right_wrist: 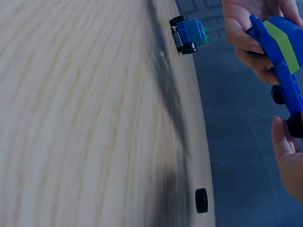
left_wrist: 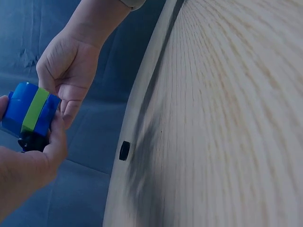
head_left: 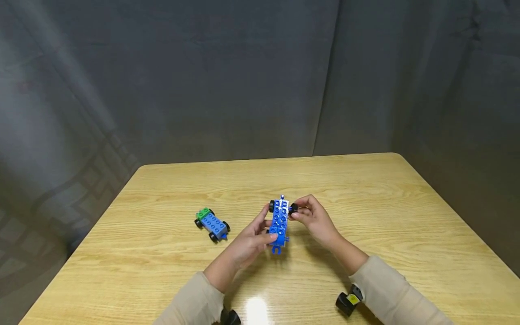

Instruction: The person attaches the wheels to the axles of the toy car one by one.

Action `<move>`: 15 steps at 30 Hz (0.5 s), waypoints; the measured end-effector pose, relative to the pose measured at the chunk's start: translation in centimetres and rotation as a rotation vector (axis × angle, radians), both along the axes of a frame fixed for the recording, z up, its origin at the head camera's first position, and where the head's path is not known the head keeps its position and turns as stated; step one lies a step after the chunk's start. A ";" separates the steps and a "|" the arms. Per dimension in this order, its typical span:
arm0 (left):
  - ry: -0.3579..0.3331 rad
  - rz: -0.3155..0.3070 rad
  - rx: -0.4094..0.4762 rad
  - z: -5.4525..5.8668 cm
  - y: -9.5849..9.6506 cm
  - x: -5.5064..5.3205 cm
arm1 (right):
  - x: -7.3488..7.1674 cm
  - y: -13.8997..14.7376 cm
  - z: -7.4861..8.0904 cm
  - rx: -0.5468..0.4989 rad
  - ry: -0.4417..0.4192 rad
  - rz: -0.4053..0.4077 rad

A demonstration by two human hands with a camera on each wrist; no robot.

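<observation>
My left hand (head_left: 246, 247) grips a blue toy vehicle (head_left: 280, 219) near its hooked end, with the thumb lying on top. Studs run along its top, and a lime green band (right_wrist: 284, 46) crosses the taller part of its body. One black wheel (head_left: 271, 206) is on its far left. At the opposite side, my right hand (head_left: 318, 223) pinches another black wheel (head_left: 294, 209) between thumb and fingers, right at a short blue axle. Both hands hold the vehicle above the table. The right wrist view shows the wheel (right_wrist: 295, 125) at the right fingertips.
A small toy car (head_left: 213, 225) with a blue and green top and black wheels stands on the wooden table (head_left: 162, 271) to the left. A loose black wheel (right_wrist: 201, 200) stands on the table in both wrist views. A grey curtain (head_left: 203, 90) hangs behind.
</observation>
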State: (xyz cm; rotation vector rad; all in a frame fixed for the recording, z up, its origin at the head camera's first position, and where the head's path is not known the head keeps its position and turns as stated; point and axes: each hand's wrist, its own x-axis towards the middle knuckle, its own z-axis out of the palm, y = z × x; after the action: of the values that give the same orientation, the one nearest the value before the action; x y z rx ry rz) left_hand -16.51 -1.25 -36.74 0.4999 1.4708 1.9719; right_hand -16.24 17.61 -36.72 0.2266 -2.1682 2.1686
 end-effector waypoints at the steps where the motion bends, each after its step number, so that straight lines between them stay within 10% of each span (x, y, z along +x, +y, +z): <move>1: 0.009 -0.006 -0.014 0.0 0.0 0.0 | 0.0 0.0 0.0 0.000 0.000 -0.005; 15: 0.196 -0.017 -0.161 0.7 -0.5 0.3 | 0.8 -0.9 -0.4 0.035 0.152 -0.125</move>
State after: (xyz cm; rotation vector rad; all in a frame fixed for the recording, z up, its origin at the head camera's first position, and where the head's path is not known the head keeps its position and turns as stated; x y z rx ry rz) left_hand -16.24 -1.72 -36.04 0.6475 1.7232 1.8139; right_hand -15.42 16.66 -37.13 0.2424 -2.0805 1.9803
